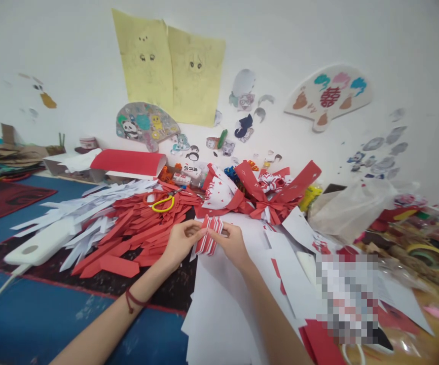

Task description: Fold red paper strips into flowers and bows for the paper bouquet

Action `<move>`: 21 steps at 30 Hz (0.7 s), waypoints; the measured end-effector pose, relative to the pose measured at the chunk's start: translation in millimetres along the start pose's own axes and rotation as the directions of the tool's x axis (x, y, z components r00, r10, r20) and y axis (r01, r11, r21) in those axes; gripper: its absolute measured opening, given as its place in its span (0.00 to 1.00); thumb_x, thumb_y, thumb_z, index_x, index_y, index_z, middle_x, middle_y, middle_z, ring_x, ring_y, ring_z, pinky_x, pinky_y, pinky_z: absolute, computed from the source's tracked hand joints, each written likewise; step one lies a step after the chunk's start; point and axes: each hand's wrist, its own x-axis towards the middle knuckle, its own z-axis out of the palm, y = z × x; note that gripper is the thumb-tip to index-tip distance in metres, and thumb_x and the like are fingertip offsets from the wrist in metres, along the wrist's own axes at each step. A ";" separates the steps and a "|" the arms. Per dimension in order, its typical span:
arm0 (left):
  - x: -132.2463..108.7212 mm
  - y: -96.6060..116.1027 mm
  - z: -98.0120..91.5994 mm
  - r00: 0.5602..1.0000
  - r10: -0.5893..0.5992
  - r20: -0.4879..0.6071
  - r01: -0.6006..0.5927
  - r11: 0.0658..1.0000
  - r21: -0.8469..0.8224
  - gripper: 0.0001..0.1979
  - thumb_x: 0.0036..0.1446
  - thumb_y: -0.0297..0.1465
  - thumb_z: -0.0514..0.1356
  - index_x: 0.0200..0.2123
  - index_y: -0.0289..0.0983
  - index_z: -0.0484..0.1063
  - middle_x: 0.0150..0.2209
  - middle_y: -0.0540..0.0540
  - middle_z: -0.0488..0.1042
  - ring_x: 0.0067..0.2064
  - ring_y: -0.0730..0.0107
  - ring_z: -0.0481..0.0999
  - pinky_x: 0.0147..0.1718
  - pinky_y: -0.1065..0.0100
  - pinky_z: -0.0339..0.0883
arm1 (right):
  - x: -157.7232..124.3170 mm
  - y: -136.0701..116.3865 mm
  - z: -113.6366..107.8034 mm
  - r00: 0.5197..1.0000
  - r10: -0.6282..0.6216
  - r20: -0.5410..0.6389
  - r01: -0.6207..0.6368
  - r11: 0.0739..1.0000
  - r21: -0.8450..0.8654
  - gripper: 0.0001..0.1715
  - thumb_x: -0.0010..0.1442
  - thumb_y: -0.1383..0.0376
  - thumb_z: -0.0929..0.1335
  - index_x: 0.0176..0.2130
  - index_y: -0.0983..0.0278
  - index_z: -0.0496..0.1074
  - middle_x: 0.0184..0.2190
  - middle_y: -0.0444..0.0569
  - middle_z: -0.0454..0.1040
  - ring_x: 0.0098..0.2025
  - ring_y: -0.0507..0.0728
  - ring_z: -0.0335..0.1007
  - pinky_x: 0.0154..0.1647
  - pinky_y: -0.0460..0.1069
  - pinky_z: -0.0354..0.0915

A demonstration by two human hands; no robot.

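Between my two hands is a small folded red-and-white paper piece point(207, 244) with zigzag stripes along its pleats. My left hand point(183, 242) pinches its left side with thumb and fingers. On the opposite side, my right hand point(231, 245) grips it the same way, the two thumbs close together at the middle. Beneath the hands lie white paper sheets point(219, 304). To the left spreads a heap of red paper strips point(139, 223), with white paper strips point(90, 208) behind and beside it. Yellow-handled scissors point(163, 204) rest on the red strips.
Red and white folded paper pieces point(276, 197) stand behind my hands. A white power strip point(40, 243) with its cable lies left on the dark mat. Rolls of tape point(430, 257), a plastic bag point(352, 208) and paper crowd the right. The wall point(261, 30) closes off the back.
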 end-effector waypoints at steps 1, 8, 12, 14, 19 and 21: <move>0.4 0.2 -1.0 1.000 -0.011 0.003 0.011 1.000 -0.006 0.18 0.46 0.42 0.68 0.31 0.33 0.75 0.28 0.46 0.77 0.29 0.70 0.75 0.28 0.72 0.69 | 0.3 1.1 -0.8 1.000 0.018 -0.001 -0.018 1.000 -0.008 0.18 0.53 0.54 0.71 0.35 0.67 0.78 0.29 0.48 0.78 0.31 0.57 0.74 0.33 0.50 0.70; -0.8 5.0 -3.1 0.994 -0.079 0.081 0.087 0.991 -0.103 0.20 0.46 0.44 0.67 0.32 0.32 0.75 0.26 0.46 0.75 0.24 0.75 0.70 0.21 0.75 0.62 | 2.8 10.4 -4.7 0.999 -0.003 -0.054 -0.005 0.988 -0.155 0.20 0.49 0.51 0.72 0.26 0.67 0.76 0.17 0.43 0.69 0.21 0.53 0.65 0.20 0.45 0.61; -1.9 1.7 0.9 0.989 -0.093 0.114 0.102 0.992 -0.077 0.20 0.46 0.43 0.68 0.32 0.32 0.74 0.26 0.47 0.75 0.24 0.75 0.71 0.23 0.75 0.62 | 1.9 8.6 -5.2 1.000 0.009 -0.014 -0.011 0.983 -0.184 0.20 0.51 0.52 0.71 0.25 0.67 0.74 0.17 0.41 0.66 0.19 0.50 0.59 0.19 0.44 0.55; -1.8 -0.8 1.6 0.997 -0.044 0.070 0.046 0.999 -0.026 0.17 0.46 0.41 0.68 0.31 0.32 0.74 0.27 0.46 0.76 0.26 0.74 0.72 0.25 0.75 0.64 | 1.8 7.7 -5.8 1.000 0.008 -0.008 -0.010 0.974 -0.225 0.19 0.53 0.53 0.70 0.24 0.67 0.72 0.16 0.39 0.63 0.19 0.49 0.56 0.19 0.43 0.52; -6.0 -4.2 4.3 0.989 0.144 0.017 -0.145 0.977 0.154 0.12 0.52 0.37 0.65 0.33 0.33 0.75 0.28 0.47 0.76 0.28 0.71 0.74 0.28 0.73 0.68 | 1.7 7.7 -3.5 0.987 -0.095 -0.133 0.021 0.883 -0.469 0.18 0.55 0.59 0.67 0.19 0.64 0.64 0.15 0.37 0.56 0.20 0.49 0.51 0.21 0.44 0.46; -9.9 -4.6 7.2 0.978 0.205 0.032 -0.206 0.952 0.228 0.10 0.54 0.36 0.63 0.33 0.34 0.75 0.28 0.47 0.77 0.28 0.71 0.75 0.29 0.73 0.68 | 0.2 7.6 0.2 0.973 -0.161 -0.165 0.042 0.828 -0.559 0.15 0.54 0.65 0.66 0.19 0.64 0.62 0.17 0.38 0.57 0.21 0.49 0.52 0.22 0.45 0.47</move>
